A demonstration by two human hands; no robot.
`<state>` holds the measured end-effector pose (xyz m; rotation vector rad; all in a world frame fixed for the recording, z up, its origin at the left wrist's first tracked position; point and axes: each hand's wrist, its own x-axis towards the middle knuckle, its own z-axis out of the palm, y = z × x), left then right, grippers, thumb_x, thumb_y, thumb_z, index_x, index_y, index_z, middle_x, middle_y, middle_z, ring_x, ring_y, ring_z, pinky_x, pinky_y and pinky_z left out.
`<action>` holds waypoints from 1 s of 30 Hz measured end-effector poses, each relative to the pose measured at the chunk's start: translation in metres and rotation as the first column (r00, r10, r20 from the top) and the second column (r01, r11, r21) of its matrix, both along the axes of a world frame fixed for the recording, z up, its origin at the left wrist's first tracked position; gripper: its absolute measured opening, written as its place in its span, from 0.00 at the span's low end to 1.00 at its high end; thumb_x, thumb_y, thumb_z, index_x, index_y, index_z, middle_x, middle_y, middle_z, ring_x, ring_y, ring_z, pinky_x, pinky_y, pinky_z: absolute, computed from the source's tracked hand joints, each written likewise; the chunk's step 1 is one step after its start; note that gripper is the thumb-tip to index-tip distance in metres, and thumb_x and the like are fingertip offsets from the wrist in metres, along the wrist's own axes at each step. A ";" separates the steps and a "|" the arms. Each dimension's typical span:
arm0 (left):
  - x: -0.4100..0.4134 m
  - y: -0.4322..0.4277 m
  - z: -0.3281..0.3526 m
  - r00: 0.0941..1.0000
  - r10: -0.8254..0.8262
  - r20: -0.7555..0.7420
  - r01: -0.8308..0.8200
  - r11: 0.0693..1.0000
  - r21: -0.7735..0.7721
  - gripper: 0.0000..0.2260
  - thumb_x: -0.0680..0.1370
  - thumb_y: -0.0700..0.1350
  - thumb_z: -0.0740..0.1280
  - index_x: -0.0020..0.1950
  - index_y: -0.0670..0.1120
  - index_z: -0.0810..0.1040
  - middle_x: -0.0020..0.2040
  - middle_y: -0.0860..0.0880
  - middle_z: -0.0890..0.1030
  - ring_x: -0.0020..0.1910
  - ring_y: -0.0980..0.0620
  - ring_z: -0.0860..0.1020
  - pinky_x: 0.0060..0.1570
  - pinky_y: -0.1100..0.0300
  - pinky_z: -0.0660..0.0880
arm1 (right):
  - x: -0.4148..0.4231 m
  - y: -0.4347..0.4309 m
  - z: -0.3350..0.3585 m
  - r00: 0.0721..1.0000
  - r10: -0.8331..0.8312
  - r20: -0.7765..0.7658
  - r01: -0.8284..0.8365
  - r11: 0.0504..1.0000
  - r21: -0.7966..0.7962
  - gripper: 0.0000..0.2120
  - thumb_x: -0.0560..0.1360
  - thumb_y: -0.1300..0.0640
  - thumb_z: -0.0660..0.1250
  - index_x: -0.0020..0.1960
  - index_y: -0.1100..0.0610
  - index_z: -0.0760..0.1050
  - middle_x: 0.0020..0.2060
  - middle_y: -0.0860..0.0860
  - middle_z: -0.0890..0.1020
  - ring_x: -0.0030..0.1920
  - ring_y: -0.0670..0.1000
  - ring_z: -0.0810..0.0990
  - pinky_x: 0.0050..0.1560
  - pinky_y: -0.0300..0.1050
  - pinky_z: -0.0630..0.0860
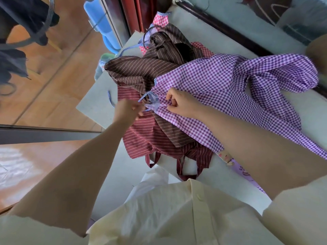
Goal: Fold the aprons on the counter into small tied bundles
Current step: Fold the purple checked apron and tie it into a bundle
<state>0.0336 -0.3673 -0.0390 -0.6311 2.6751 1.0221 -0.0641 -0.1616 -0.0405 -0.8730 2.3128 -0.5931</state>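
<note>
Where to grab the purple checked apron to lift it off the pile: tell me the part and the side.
Probably the corner by the blue striped tie, coming from the left. That edge of the purple checked apron lies free on the brown apron, and the right hand pinches the cloth beside it; the far end is bunched.

We see a wooden floor [53,76] on our left, daylight glaring on it below a dark rail [44,135]. A blue plastic object [99,20] stands by the white counter [95,101], whose far edge meets a dark frame [230,30].
</note>
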 end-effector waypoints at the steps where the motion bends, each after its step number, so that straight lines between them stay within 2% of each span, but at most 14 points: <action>1: 0.000 -0.008 0.002 0.993 0.083 -0.082 -0.085 0.996 -0.014 0.07 0.78 0.41 0.68 0.44 0.43 0.85 0.34 0.47 0.83 0.29 0.54 0.79 0.42 0.57 0.79 | 0.000 0.000 0.000 1.000 -0.004 0.004 0.004 1.000 -0.007 0.09 0.78 0.57 0.66 0.55 0.54 0.68 0.40 0.53 0.77 0.40 0.53 0.77 0.45 0.52 0.78; 3: -0.004 -0.020 0.002 0.979 0.107 -0.173 -0.130 0.983 -0.130 0.08 0.77 0.41 0.67 0.43 0.41 0.85 0.35 0.43 0.84 0.34 0.44 0.81 0.41 0.54 0.79 | 0.000 0.001 -0.001 0.999 -0.036 0.017 0.036 0.999 -0.035 0.09 0.78 0.54 0.66 0.54 0.53 0.69 0.41 0.52 0.78 0.41 0.52 0.78 0.45 0.50 0.78; 7: -0.008 -0.023 -0.006 0.995 0.084 0.046 -0.061 0.925 -0.375 0.09 0.77 0.41 0.64 0.55 0.43 0.80 0.54 0.42 0.79 0.50 0.40 0.78 0.46 0.48 0.77 | 0.001 0.003 -0.002 0.999 -0.030 0.016 0.031 0.998 -0.056 0.08 0.77 0.54 0.67 0.53 0.54 0.72 0.40 0.48 0.78 0.40 0.48 0.77 0.46 0.48 0.79; 8: -0.010 -0.021 -0.007 0.996 0.087 0.014 -0.076 0.930 -0.358 0.11 0.77 0.42 0.63 0.57 0.43 0.78 0.56 0.42 0.77 0.53 0.41 0.76 0.49 0.46 0.77 | 0.002 0.003 -0.002 1.000 -0.024 0.014 0.025 0.998 -0.059 0.08 0.77 0.54 0.67 0.53 0.55 0.73 0.40 0.48 0.78 0.40 0.48 0.77 0.46 0.48 0.79; 11: -0.023 -0.003 -0.005 0.993 -0.018 -0.116 0.007 0.996 -0.090 0.18 0.78 0.56 0.61 0.61 0.46 0.76 0.58 0.47 0.77 0.57 0.46 0.75 0.58 0.46 0.74 | 0.002 0.004 0.003 0.999 -0.015 0.035 0.017 0.998 -0.066 0.11 0.77 0.55 0.67 0.58 0.54 0.73 0.41 0.49 0.80 0.39 0.48 0.79 0.45 0.48 0.80; 14: -0.042 0.018 -0.004 0.985 -0.155 0.074 0.160 0.985 -0.060 0.23 0.74 0.60 0.69 0.60 0.45 0.77 0.53 0.48 0.79 0.54 0.47 0.77 0.55 0.50 0.75 | 0.005 0.014 0.010 0.996 -0.070 0.058 0.074 0.995 -0.067 0.16 0.77 0.56 0.66 0.64 0.52 0.71 0.43 0.47 0.80 0.39 0.44 0.78 0.42 0.40 0.77; 16: -0.052 0.023 -0.001 0.996 -0.079 0.041 0.086 0.973 -0.214 0.15 0.77 0.54 0.68 0.53 0.43 0.79 0.48 0.45 0.81 0.49 0.43 0.78 0.49 0.50 0.76 | 0.007 0.027 0.013 0.989 -0.146 0.033 0.149 0.984 -0.098 0.15 0.78 0.56 0.65 0.64 0.52 0.72 0.44 0.45 0.79 0.38 0.39 0.76 0.42 0.36 0.73; 19: -0.062 0.024 0.010 0.983 0.180 -0.041 -0.179 0.879 -0.442 0.14 0.77 0.42 0.62 0.61 0.41 0.72 0.62 0.39 0.74 0.63 0.39 0.69 0.61 0.46 0.66 | 0.012 0.050 0.016 0.956 -0.290 -0.037 0.280 0.945 -0.171 0.15 0.78 0.57 0.65 0.64 0.51 0.71 0.43 0.42 0.77 0.35 0.39 0.74 0.38 0.35 0.72; 21: -0.068 0.036 0.019 0.970 0.200 -0.138 -0.243 0.838 -0.489 0.18 0.74 0.40 0.60 0.64 0.40 0.68 0.66 0.39 0.68 0.66 0.38 0.65 0.65 0.46 0.60 | 0.017 0.067 0.016 0.918 -0.377 -0.123 0.350 0.916 -0.197 0.15 0.78 0.57 0.64 0.65 0.52 0.71 0.48 0.42 0.74 0.36 0.41 0.74 0.37 0.39 0.75; 23: -0.068 0.061 0.027 0.963 -0.043 -0.266 -0.098 0.864 -0.494 0.20 0.73 0.42 0.59 0.65 0.40 0.67 0.67 0.40 0.67 0.65 0.39 0.65 0.65 0.46 0.59 | 0.024 0.080 0.014 0.853 -0.464 -0.237 0.404 0.876 -0.263 0.15 0.78 0.58 0.63 0.65 0.55 0.71 0.55 0.47 0.73 0.42 0.44 0.76 0.43 0.43 0.78; 25: -0.066 0.096 0.028 0.856 -0.385 -0.344 0.198 0.860 -0.470 0.21 0.76 0.46 0.58 0.68 0.43 0.67 0.69 0.42 0.66 0.67 0.41 0.65 0.67 0.45 0.60 | 0.033 0.092 0.008 0.755 -0.575 -0.315 0.480 0.812 -0.330 0.16 0.79 0.58 0.61 0.66 0.58 0.71 0.61 0.52 0.73 0.56 0.49 0.75 0.57 0.46 0.76; 26: -0.063 0.119 0.025 0.765 -0.558 -0.321 0.382 0.795 -0.472 0.21 0.78 0.49 0.57 0.71 0.45 0.66 0.72 0.43 0.64 0.70 0.42 0.62 0.70 0.43 0.58 | 0.040 0.103 0.004 0.696 -0.634 -0.338 0.544 0.772 -0.329 0.18 0.80 0.57 0.60 0.68 0.59 0.70 0.65 0.54 0.72 0.64 0.51 0.72 0.66 0.47 0.71; 28: -0.057 0.154 0.010 0.572 -0.812 -0.116 0.671 0.545 -0.503 0.26 0.80 0.57 0.50 0.77 0.51 0.58 0.78 0.45 0.55 0.77 0.43 0.53 0.74 0.40 0.49 | 0.056 0.126 -0.007 0.639 -0.699 -0.322 0.655 0.714 -0.250 0.21 0.81 0.55 0.57 0.73 0.59 0.66 0.73 0.55 0.67 0.72 0.52 0.65 0.73 0.47 0.61; 30: -0.050 0.167 -0.013 0.479 -0.870 0.114 0.789 0.370 -0.491 0.30 0.79 0.62 0.41 0.80 0.55 0.46 0.80 0.47 0.45 0.79 0.45 0.43 0.75 0.41 0.40 | 0.081 0.161 -0.021 0.679 -0.678 -0.282 0.696 0.717 -0.049 0.25 0.82 0.50 0.52 0.76 0.60 0.61 0.76 0.56 0.61 0.76 0.54 0.60 0.75 0.52 0.59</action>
